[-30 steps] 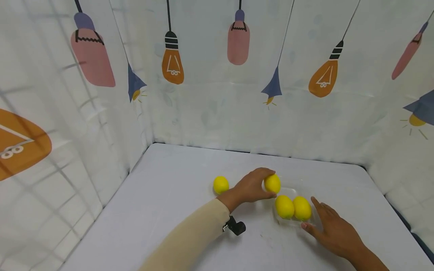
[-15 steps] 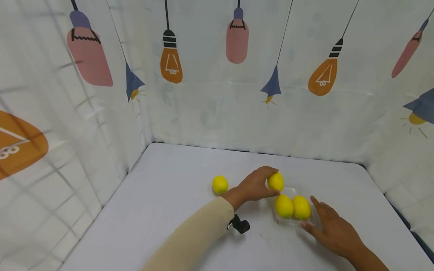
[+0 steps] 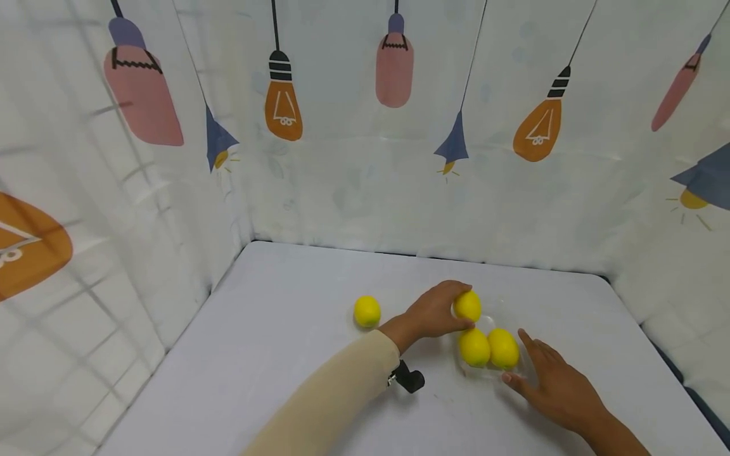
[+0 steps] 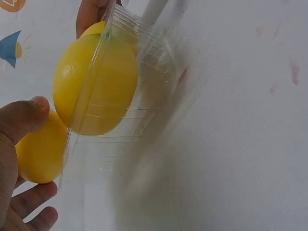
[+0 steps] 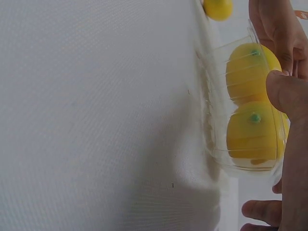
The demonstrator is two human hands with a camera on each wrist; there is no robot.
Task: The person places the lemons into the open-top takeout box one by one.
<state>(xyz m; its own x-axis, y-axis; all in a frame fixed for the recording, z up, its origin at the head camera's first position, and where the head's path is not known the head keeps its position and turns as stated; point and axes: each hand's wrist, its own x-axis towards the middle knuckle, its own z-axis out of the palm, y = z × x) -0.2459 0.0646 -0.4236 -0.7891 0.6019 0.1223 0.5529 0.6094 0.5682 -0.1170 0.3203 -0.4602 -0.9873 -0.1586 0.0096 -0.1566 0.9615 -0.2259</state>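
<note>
My left hand point(image 3: 433, 311) pinches a yellow lemon point(image 3: 468, 306) between thumb and fingers, over the back left part of a clear plastic container point(image 3: 482, 373). Two more lemons sit side by side in that container, a left one point(image 3: 474, 348) and a right one point(image 3: 504, 349). In the left wrist view the held lemon point(image 4: 42, 153) is at the container's rim; whether it touches is unclear. My right hand point(image 3: 561, 387) is at the container's right side, fingers extended and thumb apart, holding nothing. Its thumb point(image 5: 284, 91) appears near the rim in the right wrist view.
One loose lemon point(image 3: 367, 311) lies on the white table point(image 3: 296, 297), left of the left hand and behind its wrist. White fabric walls point(image 3: 353, 190) printed with lamps stand at the back and sides. A black wrist device point(image 3: 409, 379) hangs under the left wrist.
The left hand has moved slightly right with its lemon, further over the container. The right hand and the lemons in the container stay in place. The head view has shifted a little.
</note>
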